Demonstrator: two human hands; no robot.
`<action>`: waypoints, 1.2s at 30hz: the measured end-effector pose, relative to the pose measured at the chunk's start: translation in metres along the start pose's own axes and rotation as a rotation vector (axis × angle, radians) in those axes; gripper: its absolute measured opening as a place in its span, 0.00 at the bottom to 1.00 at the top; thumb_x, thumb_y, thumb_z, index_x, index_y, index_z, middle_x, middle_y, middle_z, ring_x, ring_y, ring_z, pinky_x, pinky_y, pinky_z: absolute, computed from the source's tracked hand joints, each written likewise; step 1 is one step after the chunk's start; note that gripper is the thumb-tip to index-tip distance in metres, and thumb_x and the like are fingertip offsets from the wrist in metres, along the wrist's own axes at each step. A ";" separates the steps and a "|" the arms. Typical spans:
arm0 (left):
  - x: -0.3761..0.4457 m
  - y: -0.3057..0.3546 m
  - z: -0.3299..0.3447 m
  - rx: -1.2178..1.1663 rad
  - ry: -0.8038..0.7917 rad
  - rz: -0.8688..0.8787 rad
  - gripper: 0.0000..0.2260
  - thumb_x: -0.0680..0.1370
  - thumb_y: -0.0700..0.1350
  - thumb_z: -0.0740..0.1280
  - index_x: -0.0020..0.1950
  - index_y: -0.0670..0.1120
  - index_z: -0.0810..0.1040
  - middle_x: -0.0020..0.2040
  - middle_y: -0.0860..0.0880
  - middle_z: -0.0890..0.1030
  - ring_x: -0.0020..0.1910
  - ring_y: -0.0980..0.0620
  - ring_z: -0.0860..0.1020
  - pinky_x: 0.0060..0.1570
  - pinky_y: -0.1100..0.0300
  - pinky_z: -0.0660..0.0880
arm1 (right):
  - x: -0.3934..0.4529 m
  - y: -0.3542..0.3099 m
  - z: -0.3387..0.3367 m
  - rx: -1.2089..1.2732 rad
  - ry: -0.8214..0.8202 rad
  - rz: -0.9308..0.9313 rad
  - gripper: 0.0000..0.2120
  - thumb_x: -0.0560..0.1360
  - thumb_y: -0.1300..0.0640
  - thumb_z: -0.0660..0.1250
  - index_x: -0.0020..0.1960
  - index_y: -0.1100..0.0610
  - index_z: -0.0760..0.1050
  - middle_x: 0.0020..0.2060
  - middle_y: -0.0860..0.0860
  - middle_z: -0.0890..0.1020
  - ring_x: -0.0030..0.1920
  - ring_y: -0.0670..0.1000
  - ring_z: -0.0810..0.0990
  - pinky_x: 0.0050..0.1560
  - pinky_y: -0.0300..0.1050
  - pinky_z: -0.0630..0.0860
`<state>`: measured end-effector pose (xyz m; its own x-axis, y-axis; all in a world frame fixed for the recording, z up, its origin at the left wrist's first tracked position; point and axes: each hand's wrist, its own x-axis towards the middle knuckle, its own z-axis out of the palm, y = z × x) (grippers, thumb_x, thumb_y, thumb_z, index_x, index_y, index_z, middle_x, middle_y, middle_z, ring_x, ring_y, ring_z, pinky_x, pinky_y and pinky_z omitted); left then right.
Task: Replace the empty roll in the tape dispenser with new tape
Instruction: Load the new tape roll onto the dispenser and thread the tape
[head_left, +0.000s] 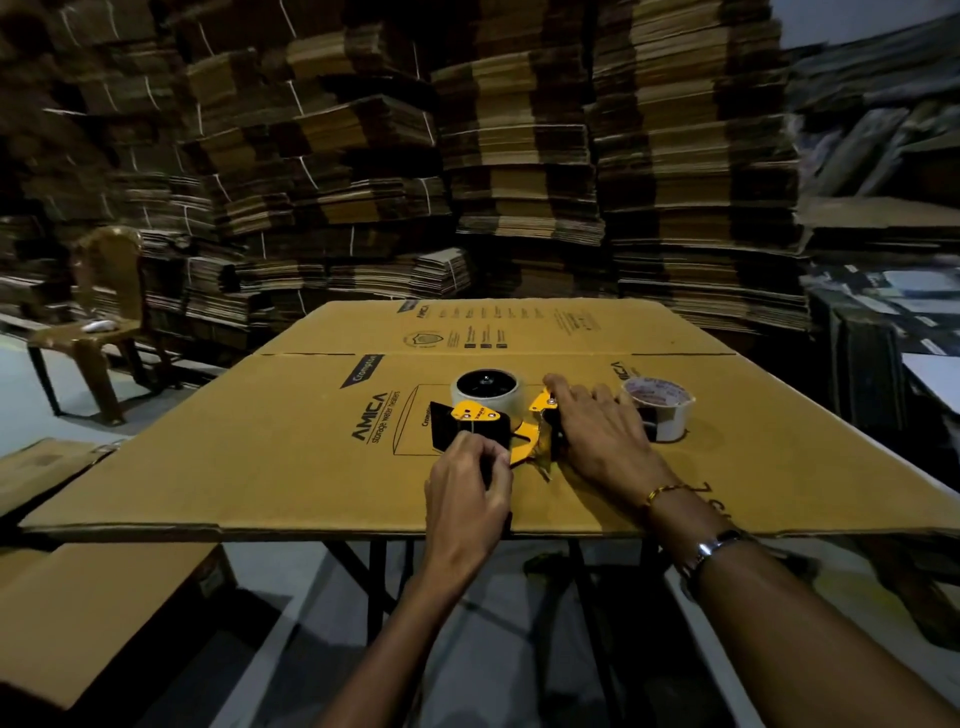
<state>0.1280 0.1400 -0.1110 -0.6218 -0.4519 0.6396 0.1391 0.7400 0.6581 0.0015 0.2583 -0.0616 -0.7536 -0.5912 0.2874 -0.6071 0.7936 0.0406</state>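
A yellow and black tape dispenser (491, 421) lies flat on a printed cardboard sheet (291, 441). A roll of clear tape (485, 388) sits on its black hub at the far end. My left hand (470, 486) grips the black handle at the near end, fingers curled round it. My right hand (597, 434) rests over the dispenser's right side, fingertips touching a yellow bracket (540, 402). A loose strip of tape (543, 462) crumples by the yellow frame. A nearly spent roll with a white printed core (660, 410) stands to the right of my right hand.
The cardboard sheet covers a folding table whose near edge (311, 532) is close to me. Tall stacks of flattened cartons (519, 156) fill the background. A brown plastic chair (98, 322) stands far left. More flat cardboard (93, 608) lies low at left.
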 end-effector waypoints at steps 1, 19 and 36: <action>0.000 -0.001 -0.001 -0.014 -0.002 0.024 0.04 0.78 0.40 0.67 0.43 0.45 0.78 0.42 0.51 0.79 0.41 0.54 0.76 0.40 0.58 0.70 | 0.000 0.000 0.000 0.008 0.002 0.002 0.39 0.74 0.51 0.71 0.77 0.50 0.50 0.67 0.56 0.75 0.66 0.60 0.71 0.68 0.62 0.65; -0.011 -0.015 -0.037 -0.087 -0.058 0.075 0.04 0.80 0.37 0.67 0.46 0.44 0.77 0.42 0.51 0.78 0.41 0.56 0.77 0.36 0.72 0.71 | 0.008 0.002 0.010 -0.020 0.050 0.022 0.39 0.74 0.54 0.71 0.77 0.48 0.50 0.65 0.55 0.76 0.64 0.60 0.72 0.64 0.59 0.67; -0.010 -0.030 -0.057 -0.025 -0.048 0.091 0.04 0.80 0.42 0.64 0.47 0.44 0.76 0.43 0.51 0.79 0.43 0.53 0.78 0.39 0.50 0.78 | 0.008 0.002 0.008 0.017 0.051 0.005 0.37 0.75 0.48 0.70 0.76 0.49 0.52 0.66 0.55 0.76 0.66 0.60 0.71 0.65 0.59 0.66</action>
<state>0.1738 0.0940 -0.1148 -0.6416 -0.3589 0.6778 0.2153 0.7640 0.6083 -0.0079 0.2541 -0.0667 -0.7427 -0.5791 0.3361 -0.6081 0.7935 0.0234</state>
